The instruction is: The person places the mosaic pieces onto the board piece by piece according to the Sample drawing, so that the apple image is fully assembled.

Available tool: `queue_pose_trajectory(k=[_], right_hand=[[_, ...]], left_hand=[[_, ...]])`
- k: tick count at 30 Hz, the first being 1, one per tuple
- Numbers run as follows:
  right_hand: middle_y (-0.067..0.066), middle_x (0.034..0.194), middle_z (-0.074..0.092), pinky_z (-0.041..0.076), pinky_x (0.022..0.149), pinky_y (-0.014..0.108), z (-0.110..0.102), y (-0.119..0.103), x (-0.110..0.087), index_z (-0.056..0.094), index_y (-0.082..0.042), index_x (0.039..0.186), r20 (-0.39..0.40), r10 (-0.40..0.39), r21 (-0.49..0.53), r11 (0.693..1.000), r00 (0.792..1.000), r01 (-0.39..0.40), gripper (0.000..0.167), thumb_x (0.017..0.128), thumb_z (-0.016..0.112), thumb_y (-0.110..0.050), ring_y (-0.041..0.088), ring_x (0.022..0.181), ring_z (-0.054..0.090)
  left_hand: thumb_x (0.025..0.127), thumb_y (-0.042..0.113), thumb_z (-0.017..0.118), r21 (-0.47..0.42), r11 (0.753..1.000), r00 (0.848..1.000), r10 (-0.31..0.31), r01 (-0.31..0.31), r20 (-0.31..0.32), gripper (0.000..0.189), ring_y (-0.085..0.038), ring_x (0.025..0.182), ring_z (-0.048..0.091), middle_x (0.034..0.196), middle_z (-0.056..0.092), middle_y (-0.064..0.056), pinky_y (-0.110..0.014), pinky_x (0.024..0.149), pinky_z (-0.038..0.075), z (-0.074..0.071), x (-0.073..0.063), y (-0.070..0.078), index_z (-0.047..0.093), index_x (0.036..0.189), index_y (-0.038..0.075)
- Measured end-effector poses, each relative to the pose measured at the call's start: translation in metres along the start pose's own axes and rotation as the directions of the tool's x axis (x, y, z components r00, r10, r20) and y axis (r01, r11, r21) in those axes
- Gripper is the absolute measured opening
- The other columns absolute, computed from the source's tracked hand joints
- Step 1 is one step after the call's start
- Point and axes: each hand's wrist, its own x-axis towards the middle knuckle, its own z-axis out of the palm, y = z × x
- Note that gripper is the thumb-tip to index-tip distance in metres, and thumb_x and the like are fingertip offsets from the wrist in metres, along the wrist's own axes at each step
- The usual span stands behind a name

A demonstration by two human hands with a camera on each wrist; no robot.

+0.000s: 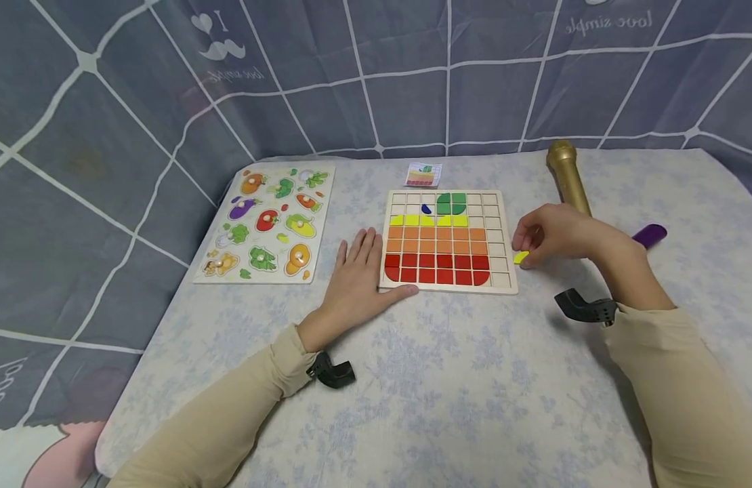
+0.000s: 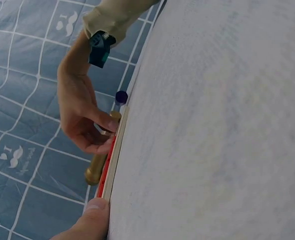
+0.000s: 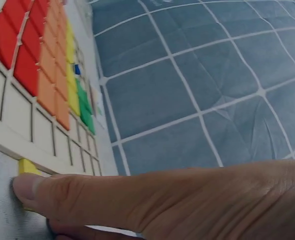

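Observation:
My right hand (image 1: 555, 234) pinches a small yellow tile (image 3: 28, 166) between thumb and fingers, just beyond the right edge of a square wooden grid board (image 1: 503, 264). On the board lie rows of red tiles (image 1: 437, 268), orange tiles (image 1: 437, 239) and yellow tiles (image 1: 412, 220). Above them are green tiles (image 1: 452, 203) with rounded corners and one dark blue piece (image 1: 425, 209). Cells along the right side and top show bare wood. My left hand (image 1: 358, 271) lies flat at the board's lower left corner, its thumb along the front edge.
Behind the board lies a small picture card (image 1: 423, 175). To the left is a vegetable puzzle board (image 1: 272, 279) with several knobbed pieces. A gold microphone (image 1: 568, 176) and a purple object (image 1: 650, 234) lie partly behind the right hand and wrist. A grid-patterned curtain (image 1: 400, 102) borders the table.

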Motion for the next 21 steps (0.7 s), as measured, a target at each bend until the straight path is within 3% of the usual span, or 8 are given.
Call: queue_pose_trajectory(k=[9, 13, 16, 19, 21], right_hand=[[-0.002, 0.078, 0.066, 0.045, 0.068, 0.027, 0.002, 0.003, 0.000, 0.074, -0.008, 0.088, -0.017, -0.001, -0.049, 0.999, 1.000, 0.000, 0.021, 0.080, 0.092, -0.015, 0.015, 0.076, 0.057], [0.002, 0.080, 0.072, 0.046, 0.066, 0.026, 0.000, 0.005, 0.000, 0.079, -0.005, 0.092, -0.127, 0.006, 0.004, 1.000, 0.992, -0.005, 0.010, 0.089, 0.084, -0.013, 0.015, 0.075, 0.059], [0.008, 0.082, 0.077, 0.044, 0.062, 0.023, 0.003, 0.002, 0.003, 0.081, -0.001, 0.098, -0.301, 0.040, 0.079, 0.997, 0.953, -0.017, 0.013, 0.093, 0.081, -0.014, 0.009, 0.070, 0.060], [0.012, 0.083, 0.079, 0.042, 0.060, 0.019, 0.012, -0.003, 0.009, 0.081, 0.001, 0.101, -0.473, 0.091, 0.165, 0.986, 0.877, -0.014, 0.018, 0.094, 0.079, -0.015, -0.002, 0.063, 0.061], [0.012, 0.082, 0.080, 0.043, 0.060, 0.016, 0.020, -0.008, 0.014, 0.080, 0.002, 0.103, -0.540, 0.137, 0.249, 0.968, 0.830, 0.002, 0.019, 0.095, 0.079, -0.016, -0.007, 0.060, 0.062]], left_hand=[[0.090, 0.082, 0.056, 0.002, 1.000, 1.000, 0.008, -0.008, -0.004, 0.119, -0.030, 0.166, 0.006, 0.177, 0.013, -0.016, -0.056, 0.133, 0.001, 0.002, 0.000, -0.001, 0.017, 0.168, 0.001], [0.090, 0.082, 0.056, 0.003, 1.000, 1.000, 0.004, -0.004, -0.002, 0.119, -0.030, 0.166, 0.006, 0.177, 0.012, -0.016, -0.055, 0.133, 0.001, 0.002, 0.000, -0.002, 0.016, 0.168, 0.001], [0.090, 0.082, 0.055, 0.010, 1.000, 1.000, 0.005, -0.005, -0.005, 0.120, -0.030, 0.166, 0.006, 0.177, 0.013, -0.016, -0.056, 0.133, 0.001, 0.002, 0.001, -0.002, 0.016, 0.168, 0.001], [0.090, 0.083, 0.055, 0.014, 1.000, 1.000, 0.005, -0.005, -0.009, 0.120, -0.031, 0.165, 0.007, 0.177, 0.014, -0.017, -0.056, 0.133, 0.002, 0.002, 0.001, -0.002, 0.016, 0.168, 0.000], [0.090, 0.082, 0.056, 0.014, 1.000, 1.000, 0.004, -0.004, -0.011, 0.120, -0.031, 0.165, 0.007, 0.177, 0.014, -0.017, -0.056, 0.133, 0.002, 0.002, 0.000, -0.001, 0.017, 0.168, 0.000]])
